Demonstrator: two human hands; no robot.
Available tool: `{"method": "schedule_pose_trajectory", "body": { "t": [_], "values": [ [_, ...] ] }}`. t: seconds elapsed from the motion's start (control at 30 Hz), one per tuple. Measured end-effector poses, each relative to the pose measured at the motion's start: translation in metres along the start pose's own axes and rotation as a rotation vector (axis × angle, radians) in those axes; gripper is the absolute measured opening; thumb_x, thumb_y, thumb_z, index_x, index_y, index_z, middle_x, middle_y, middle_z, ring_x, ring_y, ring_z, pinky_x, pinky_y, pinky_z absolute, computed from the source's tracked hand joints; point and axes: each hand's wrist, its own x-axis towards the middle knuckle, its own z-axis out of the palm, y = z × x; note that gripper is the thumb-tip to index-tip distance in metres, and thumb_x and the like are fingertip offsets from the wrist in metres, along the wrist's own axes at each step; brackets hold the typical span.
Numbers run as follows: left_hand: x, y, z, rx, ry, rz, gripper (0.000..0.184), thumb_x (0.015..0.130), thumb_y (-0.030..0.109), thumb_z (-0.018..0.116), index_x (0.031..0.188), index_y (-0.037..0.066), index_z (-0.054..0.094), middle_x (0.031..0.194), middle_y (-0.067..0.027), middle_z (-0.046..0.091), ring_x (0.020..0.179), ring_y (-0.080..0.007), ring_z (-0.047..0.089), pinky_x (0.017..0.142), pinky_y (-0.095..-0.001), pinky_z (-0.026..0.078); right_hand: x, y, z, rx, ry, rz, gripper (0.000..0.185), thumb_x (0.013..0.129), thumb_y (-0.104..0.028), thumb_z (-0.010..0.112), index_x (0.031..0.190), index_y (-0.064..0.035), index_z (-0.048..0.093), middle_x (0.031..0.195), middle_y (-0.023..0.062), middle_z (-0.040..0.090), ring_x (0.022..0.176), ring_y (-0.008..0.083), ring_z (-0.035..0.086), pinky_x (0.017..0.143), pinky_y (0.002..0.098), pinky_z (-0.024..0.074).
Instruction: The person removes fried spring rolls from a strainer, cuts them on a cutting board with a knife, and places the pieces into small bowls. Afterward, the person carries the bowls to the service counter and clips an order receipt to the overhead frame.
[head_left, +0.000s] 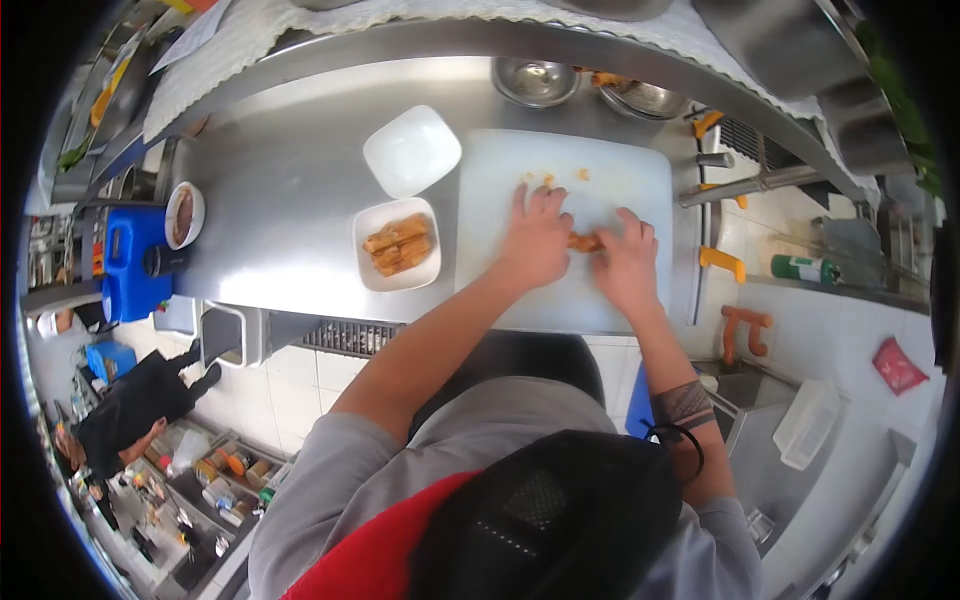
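Now, left hand (537, 243) and right hand (627, 262) at either end of a small brown roll (584, 242), cannot tell if fingers grip it, white cutting board (610, 160) beneath, bowl (428, 274) left.

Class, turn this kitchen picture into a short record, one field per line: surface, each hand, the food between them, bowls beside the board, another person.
Surface: white cutting board on a steel counter
Left hand: over the board, at the food's left end; exact contact unclear
Right hand: at the food's right end; exact contact unclear
Food: brown piece, partly hidden by fingers
Bowls: two white, left of the board; the nearer holds brown rolls
Another person: dark clothing, far left
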Motion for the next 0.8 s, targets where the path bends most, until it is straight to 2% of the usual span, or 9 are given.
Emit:
{"method": "schedule_pose_trajectory", "body": {
  "t": [0.13, 0.17, 0.27, 0.37, 0.47, 0.57, 0.63, 0.73, 0.8],
  "values": [
    [-0.015, -0.011, -0.012, 0.025, -0.038, -0.046, 0.030, 0.071, 0.013, 0.069, 0.099, 0.003, 0.071, 0.136, -0.0170, 0.051, 0.136, -0.0369, 0.040, 0.121, -0.0615, 0.021, 0.012, -0.008, 0.006, 0.021, -0.070, -0.042, 0.035, 0.072, -0.010, 0.075, 0.107, -0.0111, 0.071, 0.137, 0.0179, 0.049, 0.123, 0.0398, 0.045, 0.101, 0.0534, 0.0394],
    [-0.029, -0.021, -0.022, 0.012, 0.038, -0.069, 0.029, 0.069, 0.013, 0.070, 0.096, 0.004, 0.071, 0.135, -0.0163, 0.052, 0.135, -0.0376, 0.041, 0.119, -0.0616, 0.024, 0.015, -0.019, 0.006, 0.071, -0.058, -0.074, 0.033, 0.072, -0.013, 0.076, 0.105, -0.0111, 0.071, 0.137, 0.0169, 0.050, 0.124, 0.0395, 0.044, 0.102, 0.0538, 0.0380],
    [-0.077, -0.054, -0.074, 0.000, 0.157, -0.160, 0.027, 0.067, 0.011, 0.072, 0.093, 0.005, 0.070, 0.133, -0.0155, 0.054, 0.131, -0.0390, 0.044, 0.112, -0.0590, 0.032, 0.033, -0.075, 0.016, 0.169, -0.074, -0.205, 0.031, 0.073, -0.015, 0.076, 0.103, -0.0111, 0.071, 0.136, 0.0161, 0.051, 0.125, 0.0393, 0.044, 0.103, 0.0549, 0.0374],
    [-0.122, -0.093, -0.118, 0.100, 0.195, -0.272, 0.027, 0.067, 0.009, 0.074, 0.094, 0.005, 0.069, 0.133, -0.0160, 0.053, 0.129, -0.0394, 0.045, 0.108, -0.0558, 0.035, 0.057, -0.138, 0.039, 0.285, -0.113, -0.319, 0.032, 0.073, -0.013, 0.075, 0.105, -0.0103, 0.071, 0.139, 0.0141, 0.049, 0.127, 0.0381, 0.042, 0.105, 0.0526, 0.0354],
    [-0.144, -0.125, -0.135, 0.136, 0.208, -0.346, 0.028, 0.068, 0.009, 0.076, 0.095, 0.005, 0.069, 0.135, -0.0161, 0.053, 0.130, -0.0394, 0.044, 0.109, -0.0536, 0.035, 0.077, -0.186, 0.065, 0.297, -0.106, -0.411, 0.030, 0.075, -0.014, 0.073, 0.104, -0.0085, 0.070, 0.139, 0.0161, 0.049, 0.126, 0.0384, 0.044, 0.104, 0.0530, 0.0373],
    [-0.155, -0.148, -0.130, 0.135, 0.158, -0.346, 0.033, 0.070, 0.013, 0.078, 0.101, 0.005, 0.070, 0.137, -0.0149, 0.051, 0.131, -0.0394, 0.043, 0.109, -0.0522, 0.036, 0.084, -0.207, 0.077, 0.248, -0.177, -0.387, 0.031, 0.075, -0.012, 0.072, 0.105, -0.0067, 0.069, 0.140, 0.0162, 0.048, 0.127, 0.0384, 0.044, 0.105, 0.0521, 0.0372],
    [-0.160, -0.156, -0.132, 0.103, 0.120, -0.344, 0.035, 0.071, 0.014, 0.079, 0.104, 0.006, 0.071, 0.138, -0.0141, 0.051, 0.131, -0.0396, 0.043, 0.109, -0.0524, 0.036, 0.076, -0.211, 0.072, 0.265, -0.148, -0.344, 0.033, 0.075, -0.012, 0.072, 0.108, -0.0066, 0.069, 0.140, 0.0161, 0.048, 0.127, 0.0384, 0.043, 0.106, 0.0523, 0.0368],
    [-0.175, -0.146, -0.159, 0.107, 0.188, -0.318, 0.037, 0.075, 0.017, 0.079, 0.109, 0.005, 0.072, 0.130, -0.0139, 0.058, 0.124, -0.0374, 0.051, 0.108, -0.0488, 0.040, 0.050, -0.198, 0.052, 0.279, -0.099, -0.258, 0.037, 0.076, -0.012, 0.073, 0.112, -0.0066, 0.069, 0.140, 0.0164, 0.048, 0.126, 0.0392, 0.044, 0.105, 0.0512, 0.0386],
    [-0.188, -0.146, -0.174, -0.083, 0.077, -0.492, 0.033, 0.082, 0.011, 0.073, 0.115, 0.004, 0.071, 0.121, -0.0158, 0.065, 0.118, -0.0336, 0.059, 0.103, -0.0453, 0.046, 0.029, -0.182, 0.041, 0.273, -0.062, -0.210, 0.039, 0.077, -0.013, 0.074, 0.115, -0.0066, 0.069, 0.139, 0.0169, 0.049, 0.125, 0.0399, 0.044, 0.104, 0.0499, 0.0407]
  ]
}}
